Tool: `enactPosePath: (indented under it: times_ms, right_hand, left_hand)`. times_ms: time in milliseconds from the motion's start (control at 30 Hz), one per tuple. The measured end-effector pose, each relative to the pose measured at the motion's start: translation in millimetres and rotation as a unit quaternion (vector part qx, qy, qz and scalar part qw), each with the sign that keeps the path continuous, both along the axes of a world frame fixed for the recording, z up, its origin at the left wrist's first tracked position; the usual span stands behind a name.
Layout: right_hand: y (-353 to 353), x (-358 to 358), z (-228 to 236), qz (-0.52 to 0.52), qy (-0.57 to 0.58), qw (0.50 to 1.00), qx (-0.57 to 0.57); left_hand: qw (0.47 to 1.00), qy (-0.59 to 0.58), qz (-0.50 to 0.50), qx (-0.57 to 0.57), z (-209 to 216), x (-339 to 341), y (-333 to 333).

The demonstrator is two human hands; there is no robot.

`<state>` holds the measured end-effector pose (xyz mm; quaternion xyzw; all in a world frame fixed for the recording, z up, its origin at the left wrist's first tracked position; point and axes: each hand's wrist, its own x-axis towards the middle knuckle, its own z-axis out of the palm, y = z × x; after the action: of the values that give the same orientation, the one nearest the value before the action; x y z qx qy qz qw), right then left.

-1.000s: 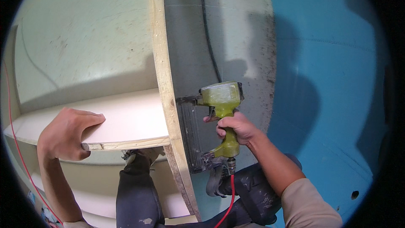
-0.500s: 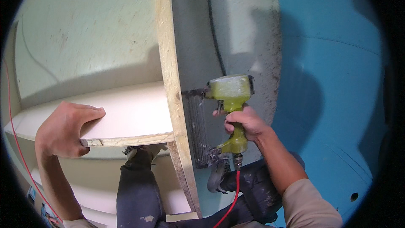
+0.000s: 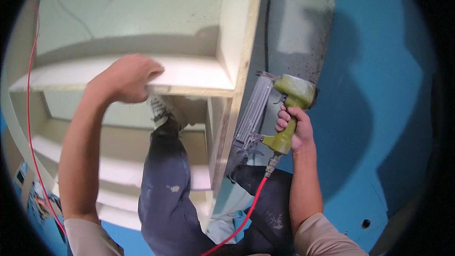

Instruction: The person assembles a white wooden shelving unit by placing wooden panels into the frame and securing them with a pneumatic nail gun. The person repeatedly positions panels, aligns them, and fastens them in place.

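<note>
My right hand [image 3: 298, 125] is wrapped round the handle of a yellow-green air nail gun [image 3: 295, 92]. Its long metal magazine [image 3: 256, 109] slants beside the cabinet's upright side panel [image 3: 241, 42], and the nose end sits just right of that panel's edge, seemingly not touching it. A red air hose [image 3: 251, 208] runs from the grip down past my legs. My left hand [image 3: 125, 78], slightly blurred, clasps the front edge of a white shelf board [image 3: 189, 73], with fingers both above and below it.
Lower shelves [image 3: 123, 173] lie beneath this board. One of my legs [image 3: 166, 180] reaches into the open bay. Another stretch of red hose [image 3: 31, 128] hangs at the left. A blue surface [image 3: 360, 114] fills the right, and a dark cable [image 3: 267, 33] runs beside the cabinet.
The view has shifted, with the cabinet lower in depth and further right. The nail gun has tilted and moved right, away from the upright's edge. My left hand remains at the shelf edge.
</note>
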<state>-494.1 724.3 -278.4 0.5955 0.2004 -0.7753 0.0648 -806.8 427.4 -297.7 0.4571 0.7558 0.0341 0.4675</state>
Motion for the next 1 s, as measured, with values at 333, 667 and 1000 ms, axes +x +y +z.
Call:
enactPosePath:
  times_ms: [333, 667, 1000]
  right_hand:
    - [-16, -44, 41, 0.016, -0.154, 0.987, 0.041]
    - [-23, -85, 49, 0.093, -0.092, 0.988, 0.081]
    - [-20, -69, 46, 0.064, -0.146, 0.983, 0.095]
  left_hand:
    - [0.826, -0.115, 0.543, 0.093, -80, 190, 54]
    - [0.803, -0.027, 0.58, 0.133, -139, 250, 45]
    - [0.799, 0.083, 0.594, 0.038, -125, 226, -11]
